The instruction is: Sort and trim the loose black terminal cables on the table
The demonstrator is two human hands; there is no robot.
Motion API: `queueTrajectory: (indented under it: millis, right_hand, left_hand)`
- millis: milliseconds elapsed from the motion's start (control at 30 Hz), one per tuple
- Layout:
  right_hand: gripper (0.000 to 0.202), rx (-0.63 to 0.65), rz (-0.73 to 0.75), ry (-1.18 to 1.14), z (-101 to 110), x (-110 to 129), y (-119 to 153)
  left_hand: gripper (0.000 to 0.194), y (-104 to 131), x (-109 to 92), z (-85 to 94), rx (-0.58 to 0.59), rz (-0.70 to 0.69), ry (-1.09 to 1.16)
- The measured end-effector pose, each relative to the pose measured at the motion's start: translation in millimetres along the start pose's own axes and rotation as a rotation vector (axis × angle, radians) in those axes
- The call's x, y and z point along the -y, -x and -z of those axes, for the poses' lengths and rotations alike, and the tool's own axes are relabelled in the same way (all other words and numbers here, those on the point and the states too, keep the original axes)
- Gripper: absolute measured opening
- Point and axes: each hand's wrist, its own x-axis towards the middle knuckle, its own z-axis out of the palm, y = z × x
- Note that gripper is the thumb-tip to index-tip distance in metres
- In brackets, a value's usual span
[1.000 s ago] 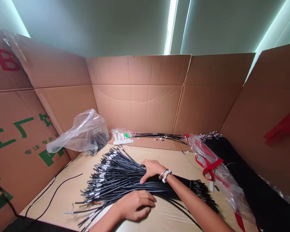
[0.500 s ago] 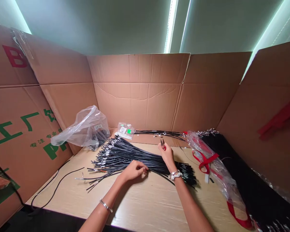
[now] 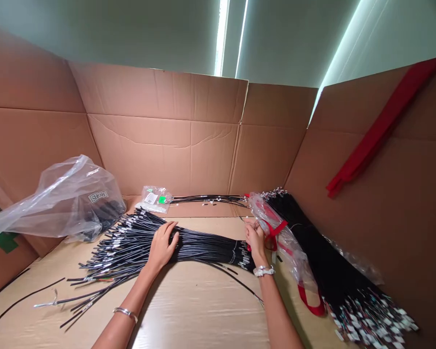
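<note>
Cable bundle, head view: is laid toward the table's far edge.
Left hand: is rested on it, fingers apart.
Right hand: is curled by its right end; grip cannot be told.
Work: right end seemingly banded, left end left fanned.

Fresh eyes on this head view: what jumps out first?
The fanned bundle of black cables, left of centre on the table, with the left hand on it. Next, the long black bundle at the right, with white connectors at its near end. Then the red strip high on the right cardboard wall.
</note>
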Motion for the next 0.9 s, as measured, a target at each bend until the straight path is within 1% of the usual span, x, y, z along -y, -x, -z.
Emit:
queueTrajectory:
  millis: [133,267,367,433,500,567,700,800,900]
  right_hand:
    - [0.025,-0.003,-0.119,-0.061,3,-12,-3]
    - [0.018,0.025,-0.164,-0.139,0,-15,-3]
    - [0.020,0.044,-0.179,-0.186,-3,-10,1]
    - [0.026,0.051,-0.187,-0.215,-4,-6,4]
    - [0.034,0.047,-0.201,-0.247,-4,0,7]
    - [0.036,0.053,-0.221,-0.290,-2,6,9]
    - [0.030,0.078,-0.228,-0.421,7,17,7]
    - [0.027,0.037,-0.209,-0.492,15,21,4]
    - [0.026,0.040,-0.165,-0.476,20,24,5]
  left_hand:
    - [0.049,0,-4,-1.9,0.110,-0.015,-0.081]
    - [0.056,0,-10,0.9,0.229,-0.035,-0.108]
    - [0.071,3,-11,4.0,0.284,-0.082,-0.119]
    - [0.085,4,-10,5.2,0.302,-0.121,-0.112]
    - [0.091,6,-8,5.2,0.306,-0.157,-0.100]
    - [0.089,7,-6,4.5,0.301,-0.167,-0.091]
    - [0.080,7,-6,5.2,0.264,-0.158,-0.077]
    - [0.064,4,-10,8.8,0.212,-0.138,-0.059]
    - [0.048,2,-15,11.9,0.145,-0.086,-0.068]
